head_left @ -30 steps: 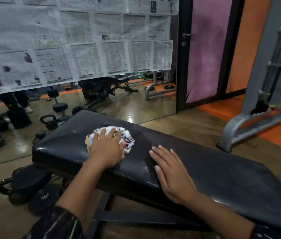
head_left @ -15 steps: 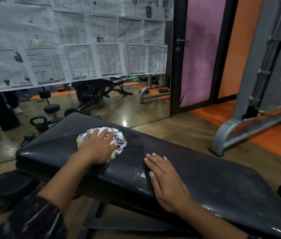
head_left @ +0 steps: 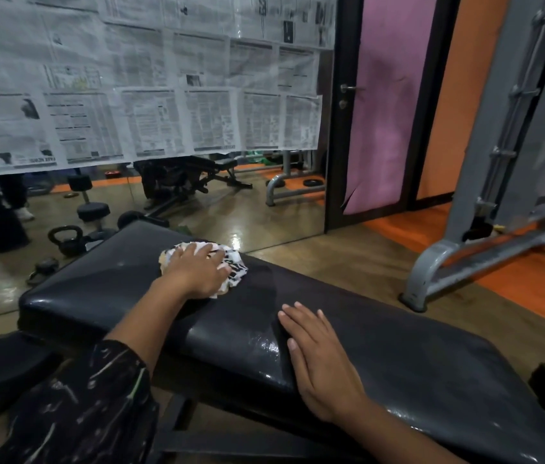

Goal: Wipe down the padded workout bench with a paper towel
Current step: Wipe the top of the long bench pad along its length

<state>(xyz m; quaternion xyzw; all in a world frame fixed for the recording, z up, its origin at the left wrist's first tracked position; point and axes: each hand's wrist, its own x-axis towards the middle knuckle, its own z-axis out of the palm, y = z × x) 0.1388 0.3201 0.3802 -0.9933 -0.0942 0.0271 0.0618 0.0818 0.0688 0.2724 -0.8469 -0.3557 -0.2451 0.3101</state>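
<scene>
Black vinyl of the padded bench (head_left: 398, 333) runs its long axis from 10 o'clock to 4 o'clock. At the 10 o'clock end the left hand (head_left: 197, 274) presses a crumpled patterned paper towel (head_left: 236, 267) flat, fingers loosely together over it; whether they pinch it I cannot tell. At 5 o'clock from it the right hand (head_left: 321, 360) lies palm-down, fingers slightly spread. Unwiped pad probably stretches toward 4 o'clock, so only the left hand can carry the towel there.

Newspaper sheets (head_left: 144, 105) cover a wall mirror (head_left: 197, 212); beside it a pink door (head_left: 385, 105), orange wall (head_left: 455, 95), glossy brown floor (head_left: 348, 259).
</scene>
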